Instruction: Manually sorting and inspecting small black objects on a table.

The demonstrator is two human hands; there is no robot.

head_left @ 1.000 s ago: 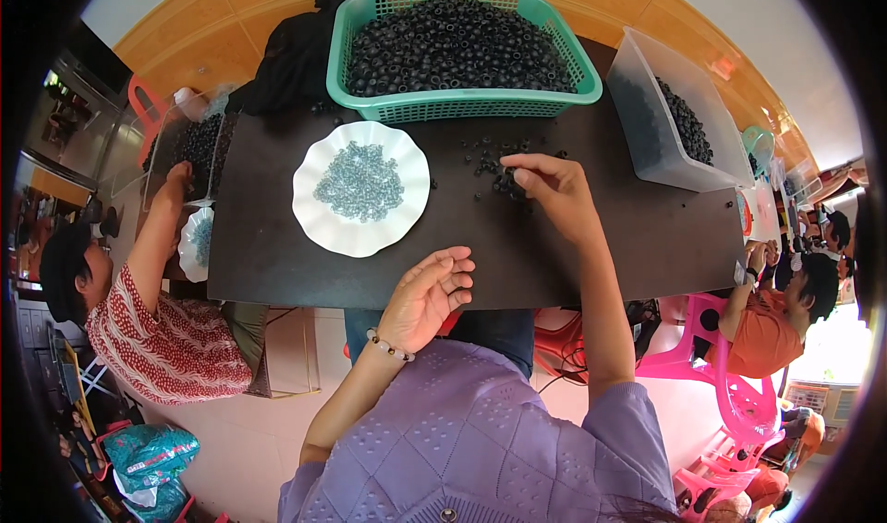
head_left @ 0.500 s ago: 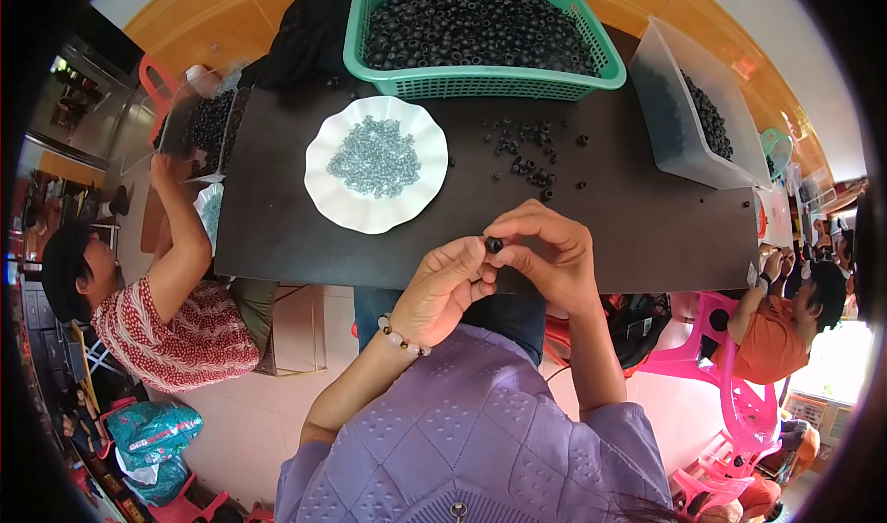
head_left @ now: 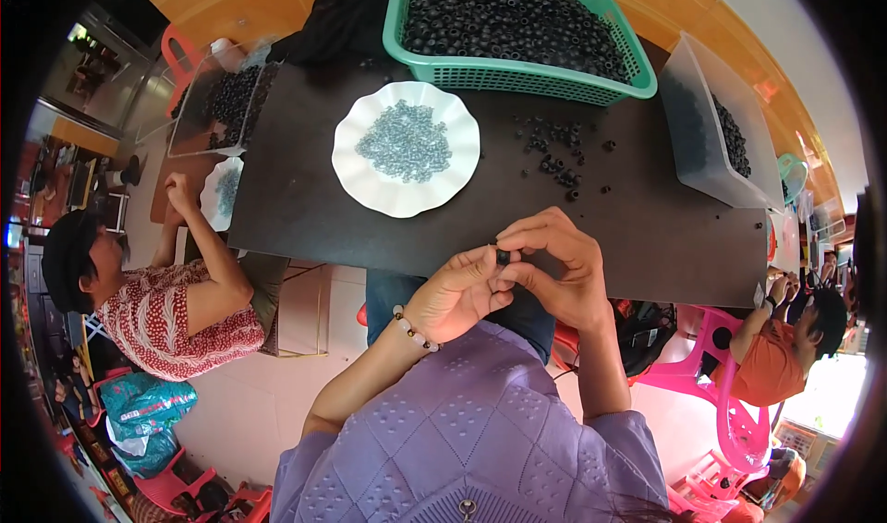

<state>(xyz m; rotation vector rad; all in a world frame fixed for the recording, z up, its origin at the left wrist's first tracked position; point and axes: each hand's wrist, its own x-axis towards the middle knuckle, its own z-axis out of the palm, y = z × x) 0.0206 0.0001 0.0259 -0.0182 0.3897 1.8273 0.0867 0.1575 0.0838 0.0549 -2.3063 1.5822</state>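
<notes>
Over the table's near edge, my left hand and my right hand meet around one small black cap-like piece. My left thumb and fingers grip it from the left. The right thumb and forefinger pinch close on its other side, and the details between the fingertips are too small to make out. Beyond my left hand is a white scalloped plate bearing a heap of tiny clear bluish pieces. More black pieces lie loose on the table past my right hand.
A green basket full of black pieces stands at the back. Right of it is a translucent bin with more. A person in a red patterned shirt sits at left, beside a clear box; another in orange sits at right.
The view has shifted, so the table's contents sit farther right in it. My right fingertips have shifted slightly on the black piece. The person at left has drawn a hand back from the box.
</notes>
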